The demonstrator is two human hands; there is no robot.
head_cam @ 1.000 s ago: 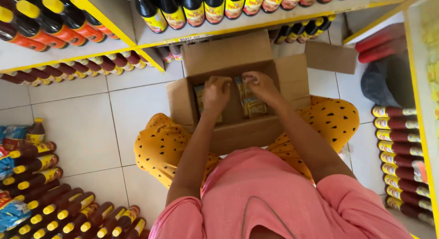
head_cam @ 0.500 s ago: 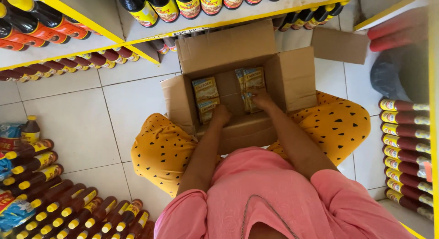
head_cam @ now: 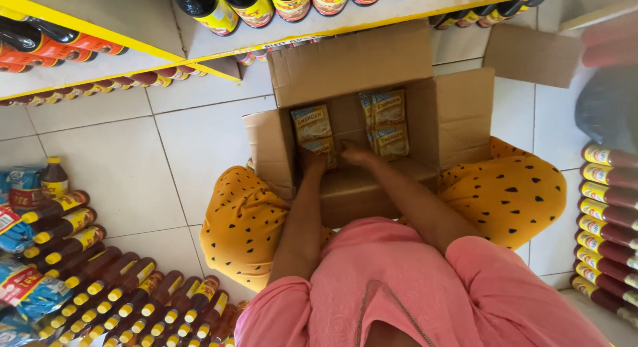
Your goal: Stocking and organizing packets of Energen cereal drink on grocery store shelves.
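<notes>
**Both hands inside an open carton of sachets**

Rows of dark sauce bottles (head_cam: 100,280) with yellow caps lie on the tiled floor (head_cam: 113,168) at far left. At centre, an open cardboard box (head_cam: 458,114) rests between the knees of a seated person. The left hand (head_cam: 314,160) reaches into the box and touches the lower edge of the left sachet stack (head_cam: 312,124); whether its fingers close on a packet cannot be told. The right hand (head_cam: 355,152) lies just beside it, at the foot of the right sachet stack (head_cam: 387,121), its grasp likewise unclear. Both stacks stand upright against the box's far wall. At far right, red-labelled bottles (head_cam: 608,221) lie in a column.
</notes>
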